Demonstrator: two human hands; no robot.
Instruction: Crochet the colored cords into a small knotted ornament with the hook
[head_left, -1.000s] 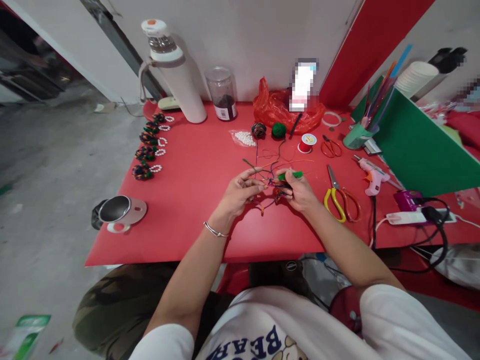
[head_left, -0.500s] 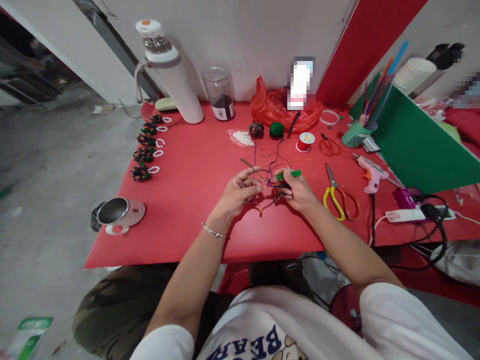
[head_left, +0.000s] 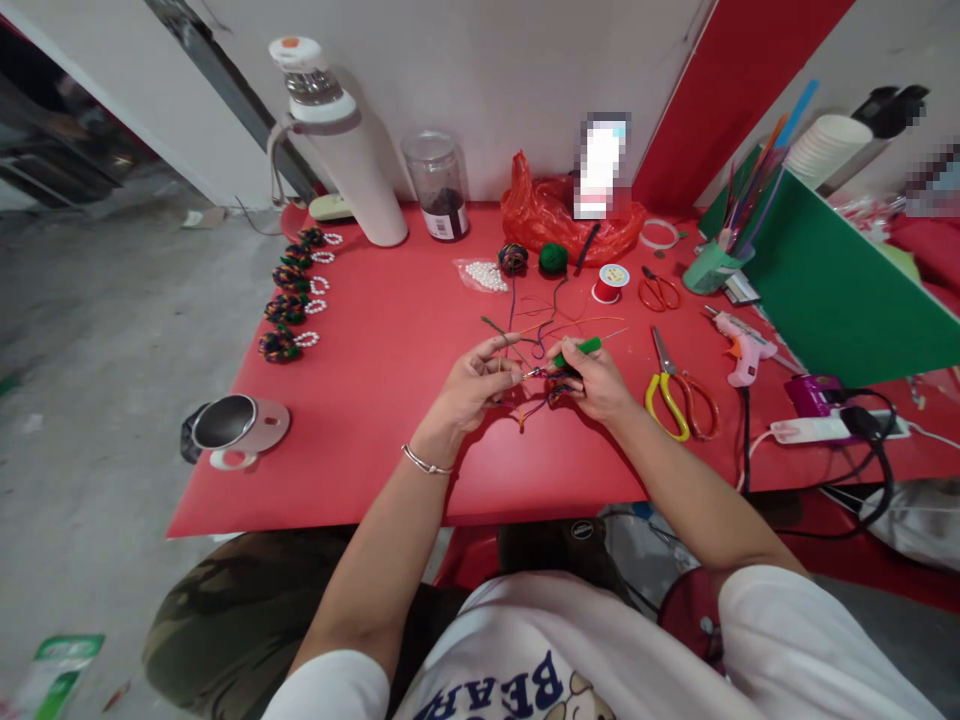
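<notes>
Half-curled left hand (head_left: 480,386) apparently pinched yarn (head_left: 536,372); closed right hand (head_left: 598,382) gripped a green-handled hook (head_left: 579,352), mid-stitch; the next pull needed steady tension.

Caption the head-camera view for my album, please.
Left hand and right hand hold multicoloured yarn over a red table, the right also holding a green-handled tool.

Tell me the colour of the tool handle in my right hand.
Green; the tool handle in your right hand shows best in the head view.

A green-handled hook (head_left: 579,352) slants beside dark multicoloured yarn work (head_left: 556,390).
</notes>
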